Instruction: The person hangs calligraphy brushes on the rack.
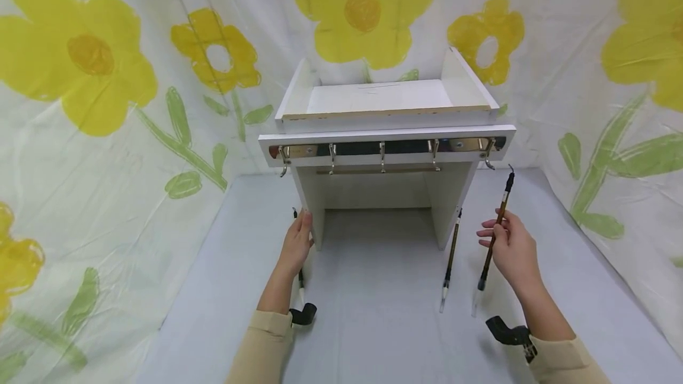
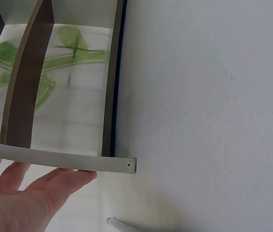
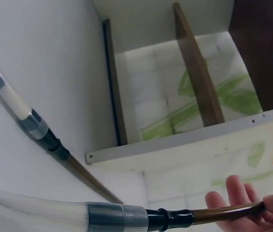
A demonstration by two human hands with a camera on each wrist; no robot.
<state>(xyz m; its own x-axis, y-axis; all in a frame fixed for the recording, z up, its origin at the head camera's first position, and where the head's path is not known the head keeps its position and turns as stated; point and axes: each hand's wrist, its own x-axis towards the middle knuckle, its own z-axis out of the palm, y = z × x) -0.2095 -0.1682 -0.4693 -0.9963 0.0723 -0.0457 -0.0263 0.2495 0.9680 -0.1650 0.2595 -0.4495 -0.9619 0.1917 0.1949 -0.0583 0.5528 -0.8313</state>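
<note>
A white wooden stand (image 1: 384,135) with a rail of several metal hooks (image 1: 382,156) stands on the grey table (image 1: 373,313). My left hand (image 1: 302,231) lies with straight fingers against the stand's left side panel (image 2: 59,162); the same hand (image 2: 35,191) shows in the left wrist view just under the panel's edge. A calligraphy brush (image 1: 301,284) lies on the table beneath that hand. My right hand (image 1: 495,233) pinches a second brush (image 1: 496,230) by its brown shaft, capped tip down and off the table. A third brush (image 1: 451,259) lies beside the stand's right panel.
A cloth backdrop with yellow flowers (image 1: 363,10) surrounds the table on three sides. In the right wrist view the held brush's clear cap (image 3: 44,212) fills the bottom, and the lying brush (image 3: 35,126) points toward the stand's foot (image 3: 185,141).
</note>
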